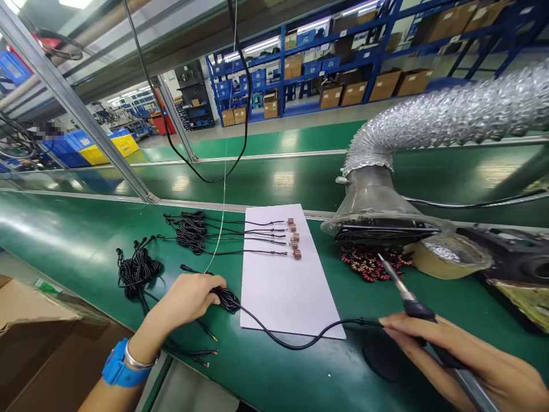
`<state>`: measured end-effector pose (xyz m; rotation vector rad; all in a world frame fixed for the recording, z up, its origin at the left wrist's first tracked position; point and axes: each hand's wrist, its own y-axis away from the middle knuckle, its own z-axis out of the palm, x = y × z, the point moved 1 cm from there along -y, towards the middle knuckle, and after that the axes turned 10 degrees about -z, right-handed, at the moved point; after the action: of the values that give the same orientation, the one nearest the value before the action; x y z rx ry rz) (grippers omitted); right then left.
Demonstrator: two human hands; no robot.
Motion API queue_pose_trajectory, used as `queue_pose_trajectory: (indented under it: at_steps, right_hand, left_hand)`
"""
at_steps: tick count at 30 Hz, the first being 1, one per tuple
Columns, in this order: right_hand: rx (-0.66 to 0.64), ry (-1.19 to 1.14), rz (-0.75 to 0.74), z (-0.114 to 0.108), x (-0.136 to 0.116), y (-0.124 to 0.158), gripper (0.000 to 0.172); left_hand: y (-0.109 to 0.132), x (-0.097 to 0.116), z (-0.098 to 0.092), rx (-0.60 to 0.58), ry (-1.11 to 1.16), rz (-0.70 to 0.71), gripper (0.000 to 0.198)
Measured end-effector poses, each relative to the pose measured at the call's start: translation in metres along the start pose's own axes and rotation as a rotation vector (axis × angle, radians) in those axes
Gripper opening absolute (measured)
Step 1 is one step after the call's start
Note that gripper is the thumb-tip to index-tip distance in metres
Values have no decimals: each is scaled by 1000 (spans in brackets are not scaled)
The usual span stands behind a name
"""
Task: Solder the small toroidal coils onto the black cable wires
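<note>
My left hand [193,294], with a blue strap at the wrist, is closed over a coiled black cable [229,300] beside the white sheet [274,286]. From the coil the cable runs across the sheet's lower edge to my right hand [463,349]. That hand holds a soldering iron [416,306], tip pointing up and left, and its fingertips pinch the cable's end as well. Several coiled black cables [191,229] lie beyond my left hand, their ends on the sheet close to small copper-coloured parts [294,237]. Another cable bundle [137,272] lies at the left.
A fume extractor hood [373,200] with a silver duct [429,120] stands over red-and-black ring-shaped pieces [373,266]. Right of these are a yellowish tub [450,257] and a dark device [510,263]. A black cable loop [206,180] hangs above the bench. An open cardboard box [38,343] is at lower left.
</note>
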<state>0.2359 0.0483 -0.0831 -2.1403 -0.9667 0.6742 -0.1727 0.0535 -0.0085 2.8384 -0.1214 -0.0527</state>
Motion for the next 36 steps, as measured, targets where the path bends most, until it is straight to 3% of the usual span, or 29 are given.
queue_pose_trajectory:
  at_steps: [3,7,9,13,17,23,26,31,36]
  right_hand:
    - [-27,-98,-27,10,-8,-30,19]
    - [-46,-267,-50,50,-18,-74,22]
    - [-66,-288,-79,79,-17,-88,22]
    - [-176,-243,-103,125,-7,-99,28]
    - [-236,-178,-88,138,-2,-98,31]
    - [-256,-135,-32,143,3,-95,29]
    - [-242,-138,-16,147,6,-95,29]
    - [-208,-151,-6,148,8,-93,26]
    - [-173,-181,-30,141,6,-95,27]
  left_hand:
    - [11,-23,-14,115,3,-55,25]
    - [13,-73,-47,391,-49,-381,35]
    - [2,-95,-59,424,-89,-443,38]
    - [-33,-120,-64,360,-83,-408,38]
    - [-60,-127,-58,307,-65,-361,35]
    - [-79,-131,-44,284,-71,-261,35]
    - [-86,-138,-36,232,-97,-314,38]
    - [-82,-138,-35,242,-73,-387,42]
    - [-63,-114,-45,313,-12,-408,34]
